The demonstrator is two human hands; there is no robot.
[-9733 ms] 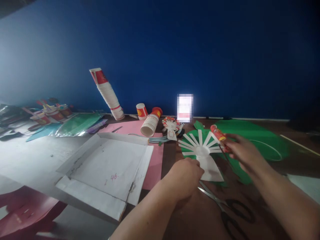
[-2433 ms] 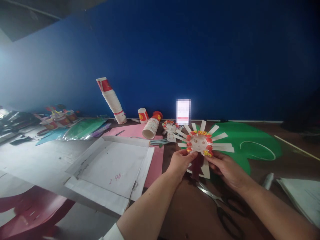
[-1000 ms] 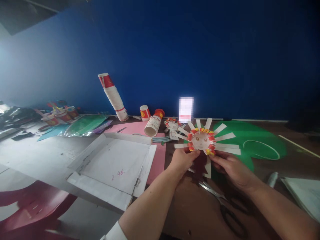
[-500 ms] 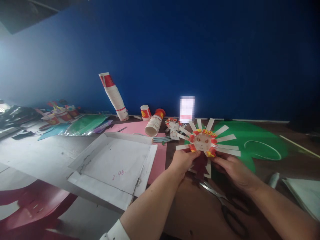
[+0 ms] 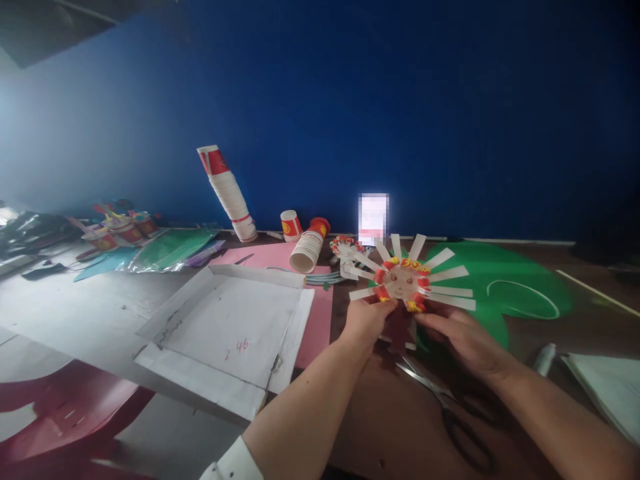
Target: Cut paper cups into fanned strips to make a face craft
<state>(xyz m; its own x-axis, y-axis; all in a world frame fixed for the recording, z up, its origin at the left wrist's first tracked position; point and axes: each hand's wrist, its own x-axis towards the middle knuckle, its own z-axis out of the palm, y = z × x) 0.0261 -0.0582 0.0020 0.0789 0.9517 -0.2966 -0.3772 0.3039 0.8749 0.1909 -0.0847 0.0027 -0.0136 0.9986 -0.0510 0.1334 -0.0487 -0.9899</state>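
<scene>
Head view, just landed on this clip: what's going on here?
A person holds up a paper figure with both hands, the left hand and right hand at its lower sides. It has a drawn face, red-and-yellow curls around that, and white strips fanning outward. Scissors lie untouched on the brown table, nearer the person. A similar, smaller figure is behind and to the left, and a shallow white tray sits further left.

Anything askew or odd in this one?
Yes: the tall cup stack by the blue wall leans sharply left, though the camera may exaggerate this. Right of it, a shorter cup stack lies on its side. A bright rectangle is pixelated beyond reading.
</scene>
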